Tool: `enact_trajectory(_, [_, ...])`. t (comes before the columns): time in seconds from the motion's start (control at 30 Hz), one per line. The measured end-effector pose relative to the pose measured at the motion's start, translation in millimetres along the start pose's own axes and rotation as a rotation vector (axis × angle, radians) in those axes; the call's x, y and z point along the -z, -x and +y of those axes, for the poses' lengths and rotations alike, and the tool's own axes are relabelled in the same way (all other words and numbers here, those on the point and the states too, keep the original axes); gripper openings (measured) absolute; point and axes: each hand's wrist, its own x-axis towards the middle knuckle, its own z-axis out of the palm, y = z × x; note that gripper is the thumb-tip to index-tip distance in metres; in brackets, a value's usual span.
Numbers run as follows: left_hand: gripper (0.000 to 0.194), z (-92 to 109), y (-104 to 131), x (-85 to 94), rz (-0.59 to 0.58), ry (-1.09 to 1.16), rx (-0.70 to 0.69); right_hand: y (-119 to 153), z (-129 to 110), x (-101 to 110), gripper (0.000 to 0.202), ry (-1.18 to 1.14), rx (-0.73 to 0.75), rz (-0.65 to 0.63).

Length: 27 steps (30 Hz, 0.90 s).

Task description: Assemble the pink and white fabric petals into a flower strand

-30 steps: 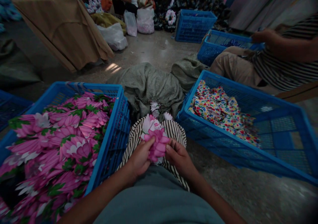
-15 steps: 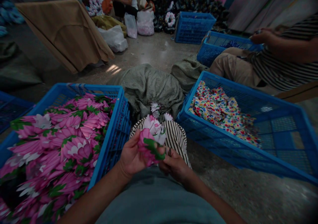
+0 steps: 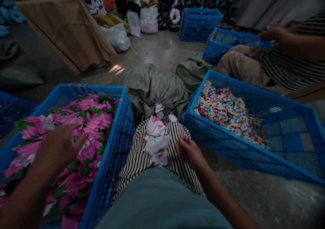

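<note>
Over the left blue crate [image 3: 124, 120], full of pink and green petal-shaped fabric pieces [image 3: 98, 124], hangs my left hand [image 3: 59, 144], its fingers apart and holding nothing. My right hand [image 3: 189, 151] is closed above my right thigh, thumb and fingers together; what it grips, if anything, is too small to make out. Between my knees, on the striped cloth [image 3: 129, 154], lies a pile of white and pink fabric pieces [image 3: 156, 139].
A blue crate [image 3: 254, 141] with colourful patterned fabric stands at the right. Beyond my knees lies a grey-green sack [image 3: 154, 83]. A person in a striped top [image 3: 302, 60] sits at the right. A brown-covered stand [image 3: 63, 29] is at upper left.
The pink and green piece has left my hands. My left hand has moved left over the crate and opened. My right hand has shifted slightly right and up, away from the pile.
</note>
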Motion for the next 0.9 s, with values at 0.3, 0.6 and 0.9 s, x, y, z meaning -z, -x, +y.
enact_trajectory(0.3, [0.015,164.3,37.6,-136.7,-0.415,0.444,-0.497,-4.3,-4.9,0.3,0.025,-0.049,0.063,0.08])
enact_trajectory(0.6, [0.016,160.6,28.2,-138.1,-0.545,0.83,-0.377,5.0,0.9,16.4,0.026,-0.079,0.066,0.167])
enact_trajectory(0.9, [0.019,154.7,45.3,-116.5,-0.757,1.617,0.115,3.3,-3.9,-19.1,0.034,0.028,-0.013,-0.083])
